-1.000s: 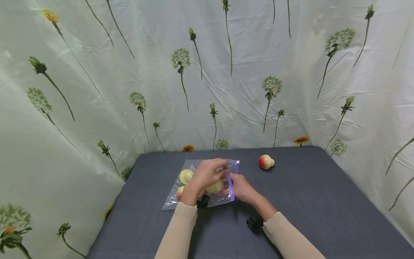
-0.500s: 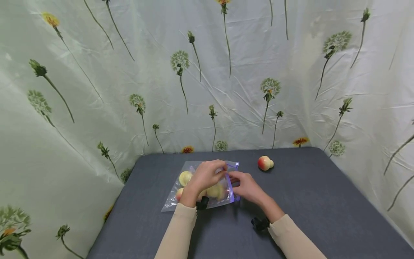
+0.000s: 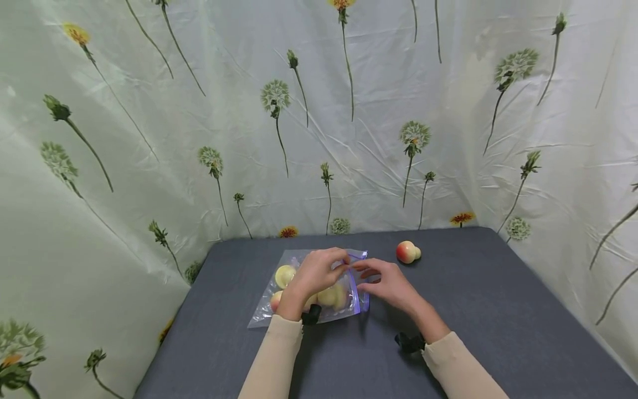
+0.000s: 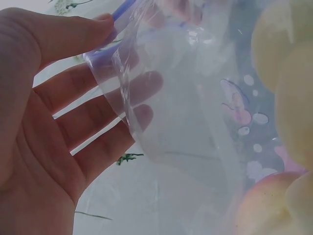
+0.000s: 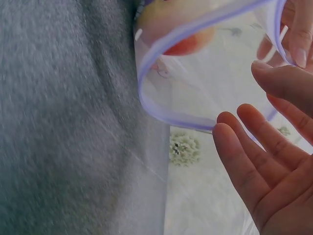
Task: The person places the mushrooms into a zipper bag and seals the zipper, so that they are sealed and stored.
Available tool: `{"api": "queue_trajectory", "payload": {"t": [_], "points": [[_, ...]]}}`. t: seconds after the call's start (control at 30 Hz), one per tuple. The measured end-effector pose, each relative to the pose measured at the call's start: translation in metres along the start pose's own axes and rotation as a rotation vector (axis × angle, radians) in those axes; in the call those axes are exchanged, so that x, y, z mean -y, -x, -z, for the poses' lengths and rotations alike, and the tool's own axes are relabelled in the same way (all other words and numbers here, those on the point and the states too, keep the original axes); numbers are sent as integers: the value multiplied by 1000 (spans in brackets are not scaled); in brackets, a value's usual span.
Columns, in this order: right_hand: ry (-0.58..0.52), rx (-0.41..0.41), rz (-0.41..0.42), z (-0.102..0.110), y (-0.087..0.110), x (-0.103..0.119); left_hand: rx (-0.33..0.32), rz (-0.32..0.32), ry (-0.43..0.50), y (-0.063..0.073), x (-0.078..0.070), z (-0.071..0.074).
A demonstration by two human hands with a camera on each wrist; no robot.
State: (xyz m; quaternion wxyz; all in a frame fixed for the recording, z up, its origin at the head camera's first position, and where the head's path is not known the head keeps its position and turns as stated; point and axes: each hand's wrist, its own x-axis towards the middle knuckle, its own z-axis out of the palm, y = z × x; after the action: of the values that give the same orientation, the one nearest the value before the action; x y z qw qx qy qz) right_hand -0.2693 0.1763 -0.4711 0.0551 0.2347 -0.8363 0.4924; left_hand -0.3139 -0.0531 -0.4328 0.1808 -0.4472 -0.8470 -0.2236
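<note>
A clear zip bag [image 3: 295,256] with a purple seal lies on the dark table, its mouth facing right. Inside are several rounded, pale yellow and reddish pieces [image 3: 286,276], mushroom-like in shape. My left hand [image 3: 319,272] pinches the bag's upper edge at the purple seal between thumb and index finger; its other fingers extend behind the film in the left wrist view. Beside the mouth is my right hand [image 3: 389,284], fingers spread and lightly bent, with nothing in it. Its fingertips are right at the purple rim [image 5: 178,120], which gapes in the right wrist view.
Another rounded red-and-yellow piece [image 3: 406,252] with a pale stub lies near the back of the table [image 3: 478,310], right of the bag. A dandelion-patterned curtain [image 3: 369,149] hangs behind the table and along its sides.
My right hand has come out of the bag's mouth and moved right, its fingers now in view outside. My left hand keeps its hold on the edge.
</note>
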Motion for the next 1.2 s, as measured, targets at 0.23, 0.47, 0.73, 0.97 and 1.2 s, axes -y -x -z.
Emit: {"api": "queue_trajectory", "payload": {"t": [0.23,0.47,0.73,0.97,1.2], "points": [[26,-44,-15,12,-4,-2,-17,-12,-12,-2,2,2],[47,-83,-36,25,-5,-3,-63,-8,-48,-4,5,0],[53,-140,-34,41,-5,-10,-119,-42,-68,-4,8,0],[113,-181,-61,54,-1,-17,-185,-56,-68,-4,9,-5],[165,-209,-120,70,4,-29,-180,-60,-58,-2,9,-11]]}}
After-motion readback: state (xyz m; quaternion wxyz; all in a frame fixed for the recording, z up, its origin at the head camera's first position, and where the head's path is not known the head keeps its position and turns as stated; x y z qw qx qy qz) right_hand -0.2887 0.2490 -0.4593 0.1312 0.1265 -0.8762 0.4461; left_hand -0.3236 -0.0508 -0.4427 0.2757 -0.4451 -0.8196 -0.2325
